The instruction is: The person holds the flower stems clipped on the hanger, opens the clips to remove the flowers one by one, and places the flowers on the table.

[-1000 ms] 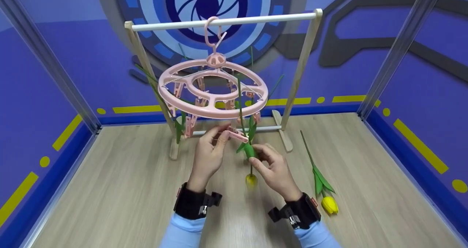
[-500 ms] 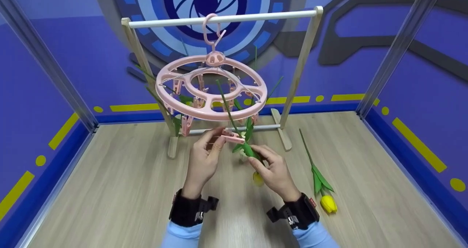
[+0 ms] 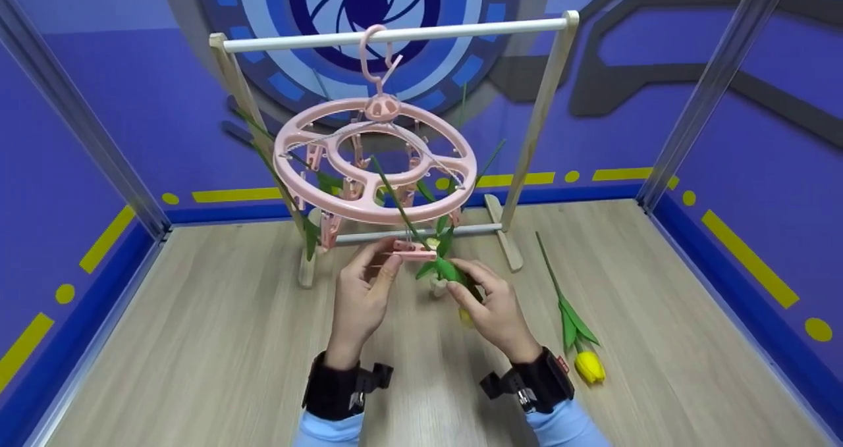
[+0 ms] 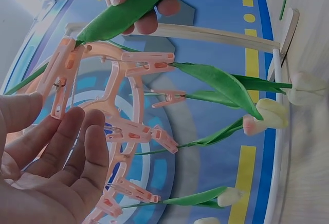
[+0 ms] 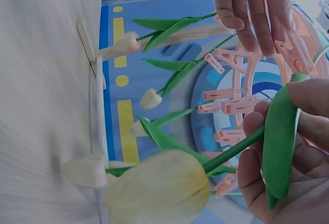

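While left fingers (image 3: 366,256) pinch a clip (image 3: 416,255) and right fingers (image 3: 479,276) a tulip (image 3: 448,270), clipping seems underway; the clip should close next.

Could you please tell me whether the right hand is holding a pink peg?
No, the right hand grips a tulip, while the left hand pinches a pink peg.
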A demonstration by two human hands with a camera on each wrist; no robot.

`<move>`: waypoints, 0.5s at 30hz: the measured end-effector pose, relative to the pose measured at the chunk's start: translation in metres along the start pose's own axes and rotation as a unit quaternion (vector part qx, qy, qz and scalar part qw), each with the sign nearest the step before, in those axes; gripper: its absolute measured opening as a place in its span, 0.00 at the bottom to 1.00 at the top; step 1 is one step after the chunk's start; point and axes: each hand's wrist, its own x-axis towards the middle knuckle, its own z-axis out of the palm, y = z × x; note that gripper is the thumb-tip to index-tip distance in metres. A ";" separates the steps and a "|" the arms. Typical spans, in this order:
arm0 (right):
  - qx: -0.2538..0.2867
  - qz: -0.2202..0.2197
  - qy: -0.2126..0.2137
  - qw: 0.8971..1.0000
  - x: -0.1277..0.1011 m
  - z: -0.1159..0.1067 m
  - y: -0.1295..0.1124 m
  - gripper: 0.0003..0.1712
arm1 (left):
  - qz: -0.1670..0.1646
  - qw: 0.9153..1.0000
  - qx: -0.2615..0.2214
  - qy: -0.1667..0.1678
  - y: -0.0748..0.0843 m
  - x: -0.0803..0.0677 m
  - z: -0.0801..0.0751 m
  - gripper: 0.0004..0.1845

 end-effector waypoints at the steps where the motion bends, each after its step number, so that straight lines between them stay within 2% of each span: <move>1: -0.003 -0.004 0.001 1.000 0.000 0.000 0.000 0.19 | 0.004 1.000 0.000 0.000 -0.001 -0.001 0.000 0.17; 7: -0.008 -0.028 0.003 1.000 0.000 0.002 0.003 0.20 | 0.021 1.000 -0.016 -0.006 -0.007 -0.003 -0.002 0.17; 15: -0.017 -0.058 0.006 0.998 0.001 0.003 0.003 0.22 | 0.015 0.999 -0.045 -0.006 -0.008 -0.002 -0.003 0.16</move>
